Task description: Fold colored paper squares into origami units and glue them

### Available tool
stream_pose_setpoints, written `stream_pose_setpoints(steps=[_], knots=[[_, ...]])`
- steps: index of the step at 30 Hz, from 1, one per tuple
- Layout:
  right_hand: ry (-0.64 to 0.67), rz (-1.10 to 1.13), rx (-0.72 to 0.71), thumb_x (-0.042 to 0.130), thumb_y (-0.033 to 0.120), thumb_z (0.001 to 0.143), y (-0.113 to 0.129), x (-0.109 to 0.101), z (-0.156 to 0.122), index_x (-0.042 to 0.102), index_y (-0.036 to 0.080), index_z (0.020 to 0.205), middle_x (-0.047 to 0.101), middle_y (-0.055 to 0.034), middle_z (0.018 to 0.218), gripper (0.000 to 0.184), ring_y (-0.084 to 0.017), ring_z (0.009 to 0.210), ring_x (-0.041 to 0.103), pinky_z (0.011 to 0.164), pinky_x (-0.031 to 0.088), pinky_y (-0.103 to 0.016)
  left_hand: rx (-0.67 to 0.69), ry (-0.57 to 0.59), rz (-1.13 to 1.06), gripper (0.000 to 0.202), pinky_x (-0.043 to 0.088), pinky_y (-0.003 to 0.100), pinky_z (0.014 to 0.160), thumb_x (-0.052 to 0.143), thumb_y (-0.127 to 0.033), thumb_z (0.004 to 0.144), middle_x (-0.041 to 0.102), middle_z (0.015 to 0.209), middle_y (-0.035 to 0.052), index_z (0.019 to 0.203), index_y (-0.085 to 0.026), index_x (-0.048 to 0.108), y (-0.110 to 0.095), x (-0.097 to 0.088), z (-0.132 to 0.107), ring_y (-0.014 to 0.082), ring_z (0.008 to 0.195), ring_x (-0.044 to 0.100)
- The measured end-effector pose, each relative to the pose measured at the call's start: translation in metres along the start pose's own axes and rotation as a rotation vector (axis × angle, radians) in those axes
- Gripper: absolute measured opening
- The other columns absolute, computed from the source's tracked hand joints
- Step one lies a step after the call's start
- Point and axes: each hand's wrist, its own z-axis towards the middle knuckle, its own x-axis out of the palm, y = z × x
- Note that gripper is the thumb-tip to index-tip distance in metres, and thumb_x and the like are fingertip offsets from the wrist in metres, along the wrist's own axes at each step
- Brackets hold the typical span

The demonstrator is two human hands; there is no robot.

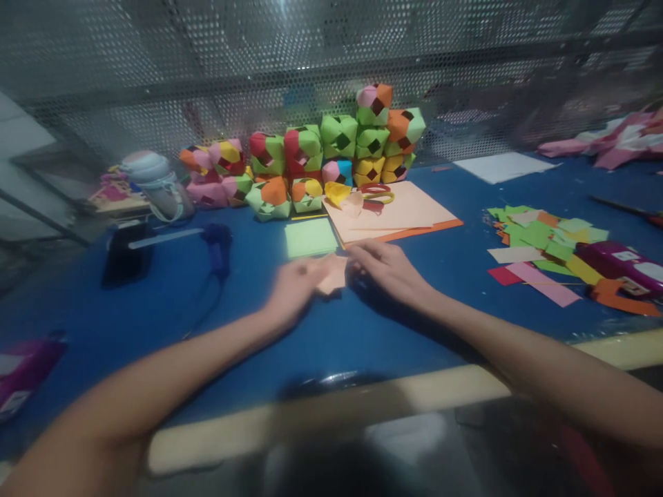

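A small piece of folded peach paper point(332, 275) is between my hands, just above the blue tabletop. My left hand point(298, 286) is closed on its left side, thumb lying over the paper. At the paper's right edge is my right hand point(382, 268), fingers bent together; whether they pinch the paper or only touch it is hidden. Just beyond the hands lies a stack of light green paper squares point(311, 238). Behind my right hand are large peach sheets point(409, 207), with red- and yellow-handled scissors point(376, 196) and folded yellow paper point(338, 194) on top.
Folded paper balls point(339, 134) are stacked along the perforated metal screen. To the left are a glue gun point(216, 245), a dark phone point(126, 252) and a bottle point(155, 183). Paper scraps point(543, 238) and a purple packet point(621, 266) lie to the right.
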Motion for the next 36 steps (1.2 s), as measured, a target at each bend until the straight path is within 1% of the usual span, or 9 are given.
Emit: stream_pose_setpoints(steps=[3,7,11,18,21,24,27,32,36], knots=[[0.061,-0.026,-0.001,0.051,0.029,0.083,-0.004,0.005,0.000,0.062,0.014,0.074,0.064,-0.0022,0.069,0.020,-0.012,0.064,0.056,0.061,0.041,-0.025,0.015,-0.016,0.027,0.022,0.042,0.024,0.056,0.069,-0.034,0.066,0.066,0.068,0.0038,0.070,-0.013,0.064,0.003,-0.001,0.001,0.0126,0.060,0.057],[0.019,-0.046,-0.092,0.052,0.024,0.079,-0.011,0.013,0.001,0.058,0.014,0.068,0.062,-0.0007,0.063,0.016,-0.010,0.058,0.052,0.055,0.038,-0.023,0.020,0.013,0.085,0.025,0.042,0.024,0.058,0.070,-0.036,0.066,0.067,0.071,0.0044,0.073,-0.012,0.065,0.002,0.000,-0.001,0.0131,0.063,0.058],[0.003,-0.052,-0.117,0.054,0.019,0.076,-0.014,0.013,0.001,0.056,0.014,0.063,0.061,-0.0001,0.060,0.015,-0.010,0.055,0.051,0.052,0.037,-0.022,0.037,0.041,0.137,0.024,0.042,0.024,0.060,0.069,-0.035,0.066,0.069,0.076,0.0047,0.078,-0.013,0.068,-0.001,0.001,-0.002,0.0138,0.066,0.059],[0.036,-0.089,-0.170,0.055,0.021,0.078,-0.013,0.008,0.001,0.062,0.014,0.068,0.064,-0.0018,0.064,0.014,-0.010,0.057,0.053,0.054,0.039,-0.022,0.076,0.084,0.159,0.027,0.043,0.025,0.065,0.066,-0.036,0.070,0.070,0.081,0.0051,0.084,-0.014,0.069,-0.003,0.001,-0.004,0.0152,0.071,0.061],[0.028,-0.071,-0.206,0.055,0.022,0.079,-0.012,0.006,0.002,0.065,0.014,0.075,0.067,-0.0024,0.071,0.013,-0.011,0.062,0.055,0.059,0.041,-0.023,0.073,0.091,0.190,0.025,0.043,0.025,0.064,0.063,-0.034,0.070,0.070,0.080,0.0045,0.085,-0.014,0.069,-0.004,0.002,-0.005,0.0153,0.069,0.060],[0.016,-0.075,-0.238,0.054,0.020,0.081,-0.012,0.005,0.002,0.065,0.014,0.075,0.067,-0.0019,0.071,0.014,-0.011,0.063,0.056,0.060,0.042,-0.022,0.091,0.102,0.249,0.022,0.044,0.025,0.065,0.060,-0.030,0.071,0.070,0.081,0.0041,0.085,-0.015,0.068,-0.006,0.002,-0.006,0.0157,0.071,0.060],[0.002,-0.128,-0.293,0.053,0.017,0.081,-0.013,0.004,0.003,0.065,0.014,0.073,0.066,-0.0019,0.068,0.014,-0.011,0.062,0.055,0.059,0.040,-0.022,0.114,0.117,0.308,0.022,0.044,0.026,0.067,0.057,-0.029,0.072,0.069,0.083,0.0039,0.085,-0.015,0.067,-0.008,0.002,-0.007,0.0163,0.073,0.060],[-0.006,-0.238,-0.411,0.051,0.017,0.083,-0.019,0.005,0.004,0.065,0.014,0.076,0.066,-0.0043,0.073,0.016,-0.012,0.065,0.055,0.061,0.040,-0.023,0.128,0.145,0.364,0.025,0.045,0.027,0.069,0.056,-0.031,0.072,0.069,0.084,0.0039,0.087,-0.015,0.067,-0.008,0.002,-0.006,0.0174,0.075,0.060],[-0.001,-0.292,-0.463,0.049,0.019,0.084,-0.023,0.006,0.006,0.064,0.014,0.078,0.066,-0.0056,0.073,0.018,-0.012,0.064,0.054,0.060,0.039,-0.024,0.132,0.167,0.386,0.024,0.044,0.027,0.069,0.055,-0.031,0.073,0.069,0.081,0.0030,0.086,-0.015,0.067,-0.008,0.002,-0.006,0.0171,0.075,0.060]])
